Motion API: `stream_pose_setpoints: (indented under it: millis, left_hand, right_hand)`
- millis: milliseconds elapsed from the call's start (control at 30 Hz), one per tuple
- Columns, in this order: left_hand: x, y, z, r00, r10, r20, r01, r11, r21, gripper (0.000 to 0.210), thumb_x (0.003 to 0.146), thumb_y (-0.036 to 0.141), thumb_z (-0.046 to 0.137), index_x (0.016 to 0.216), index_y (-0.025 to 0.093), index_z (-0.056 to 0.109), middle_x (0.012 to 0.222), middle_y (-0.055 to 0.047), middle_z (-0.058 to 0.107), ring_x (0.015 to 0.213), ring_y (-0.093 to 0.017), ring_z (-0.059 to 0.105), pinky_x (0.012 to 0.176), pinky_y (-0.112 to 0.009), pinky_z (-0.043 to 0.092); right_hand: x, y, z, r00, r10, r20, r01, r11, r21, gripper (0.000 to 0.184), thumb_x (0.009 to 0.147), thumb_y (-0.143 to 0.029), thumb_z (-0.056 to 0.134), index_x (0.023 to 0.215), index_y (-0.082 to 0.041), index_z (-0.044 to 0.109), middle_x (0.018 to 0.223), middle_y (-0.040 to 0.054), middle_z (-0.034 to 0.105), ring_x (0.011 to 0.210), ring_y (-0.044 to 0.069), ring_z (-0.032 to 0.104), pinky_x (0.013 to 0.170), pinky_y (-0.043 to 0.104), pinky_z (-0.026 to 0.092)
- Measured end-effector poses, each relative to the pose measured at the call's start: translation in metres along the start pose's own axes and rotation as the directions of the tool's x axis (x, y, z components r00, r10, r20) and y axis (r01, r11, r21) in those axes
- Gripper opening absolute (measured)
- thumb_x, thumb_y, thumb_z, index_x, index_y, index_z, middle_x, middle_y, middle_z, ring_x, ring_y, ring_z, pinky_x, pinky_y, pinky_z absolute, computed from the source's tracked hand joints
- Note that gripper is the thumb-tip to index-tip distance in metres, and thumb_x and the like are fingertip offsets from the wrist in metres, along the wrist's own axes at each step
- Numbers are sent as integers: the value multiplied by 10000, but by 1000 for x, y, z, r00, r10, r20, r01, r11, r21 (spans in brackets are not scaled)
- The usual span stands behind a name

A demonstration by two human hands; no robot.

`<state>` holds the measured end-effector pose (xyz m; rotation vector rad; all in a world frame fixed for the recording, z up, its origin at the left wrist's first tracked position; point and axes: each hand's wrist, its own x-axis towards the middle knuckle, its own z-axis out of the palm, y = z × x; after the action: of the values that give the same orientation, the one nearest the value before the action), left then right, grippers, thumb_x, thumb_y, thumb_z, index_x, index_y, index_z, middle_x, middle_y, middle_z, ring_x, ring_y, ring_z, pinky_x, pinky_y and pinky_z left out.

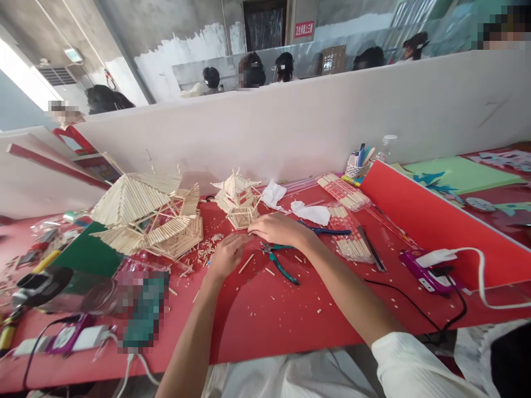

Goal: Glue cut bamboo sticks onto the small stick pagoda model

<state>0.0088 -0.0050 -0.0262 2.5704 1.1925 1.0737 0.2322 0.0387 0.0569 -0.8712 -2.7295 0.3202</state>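
Note:
My left hand is closed with its fingertips pinched, just in front of a small pavilion model built from thin wooden sticks. My right hand reaches in from the other side, its fingers bent together and almost meeting the left fingertips. What either hand pinches is too small or hidden to make out. Green-handled pliers lie with jaws apart below the right hand. Behind that wrist rests a blue-handled tool. Left of the hands stands a larger stick-built pavilion.
Stick offcuts litter the red table. Packs of chopsticks, white tissues and a red board lie right. A phone, glue gun and power strips with cables flank me. A white partition runs behind.

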Motion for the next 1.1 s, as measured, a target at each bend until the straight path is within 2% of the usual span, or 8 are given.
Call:
stream_pose_setpoints:
  millis: [200, 333, 433, 567, 700, 833, 967, 1100]
  left_hand:
    - [18, 13, -22, 999, -6, 45, 5, 1000, 16, 377, 978, 128, 432, 1211, 238, 706, 1006, -70, 766, 967, -188, 708, 862, -307, 554]
    - [36, 15, -44, 988, -63, 143, 55, 997, 54, 372, 988, 146, 422, 1229, 244, 688, 1002, -64, 762, 900, -178, 713, 803, -272, 537]
    - [53, 14, -58, 971, -153, 182, 137, 985, 101, 316, 1004, 237, 459, 1253, 253, 653, 1031, -64, 759, 883, -192, 716, 767, -269, 527]
    - [75, 12, -68, 949, -228, 219, 204, 971, 127, 298, 979, 253, 494, 1251, 277, 615, 1057, -27, 765, 881, -194, 721, 729, -260, 516]
    - [87, 10, -74, 916, -272, 293, 219, 955, 202, 231, 971, 248, 510, 1151, 275, 652, 944, -14, 773, 698, -175, 689, 619, -254, 449]
    - [97, 7, -73, 891, -288, 351, 206, 945, 254, 173, 964, 260, 530, 993, 262, 700, 808, -29, 749, 605, -185, 643, 579, -276, 382]
    - [104, 6, -67, 872, -348, 345, 234, 914, 331, 250, 984, 273, 492, 831, 253, 690, 704, -48, 712, 562, -212, 622, 598, -300, 353]
    - [100, 2, -63, 877, -354, 326, 252, 915, 316, 232, 983, 274, 495, 800, 256, 636, 678, -41, 702, 563, -230, 641, 553, -299, 279]
  right_hand:
    - [21, 7, -24, 999, -44, 26, 42, 996, 85, 224, 947, -138, 572, 938, -250, 766, 921, 10, 778, 815, 177, 669, 704, 298, 407]
    - [34, 10, -33, 998, -56, -8, 57, 987, 152, 214, 930, -122, 587, 916, -245, 761, 929, 4, 768, 845, 180, 656, 725, 302, 411]
    - [41, 11, -39, 999, -20, -41, 26, 988, 152, 205, 938, -118, 568, 877, -225, 731, 922, 25, 752, 839, 186, 644, 694, 298, 392]
    - [43, 14, -41, 996, 47, -77, -35, 988, 150, 203, 941, -91, 544, 884, -212, 697, 892, 35, 735, 825, 184, 642, 682, 292, 382]
    - [44, 24, -38, 991, 80, -103, -53, 967, 248, 200, 959, -108, 567, 944, -229, 726, 981, 21, 763, 891, 178, 668, 740, 286, 432]
    - [47, 35, -31, 985, 69, -158, -18, 952, 306, 184, 974, -141, 590, 946, -229, 749, 984, 9, 769, 899, 170, 677, 787, 292, 465]
    - [49, 42, -21, 966, 133, -220, -42, 927, 373, 210, 995, -160, 570, 1046, -245, 756, 1056, 2, 779, 960, 163, 690, 860, 303, 495]
    - [46, 51, -14, 959, 204, -197, -109, 906, 409, 209, 1000, -190, 583, 1102, -267, 749, 1116, 10, 776, 1016, 174, 700, 887, 314, 513]
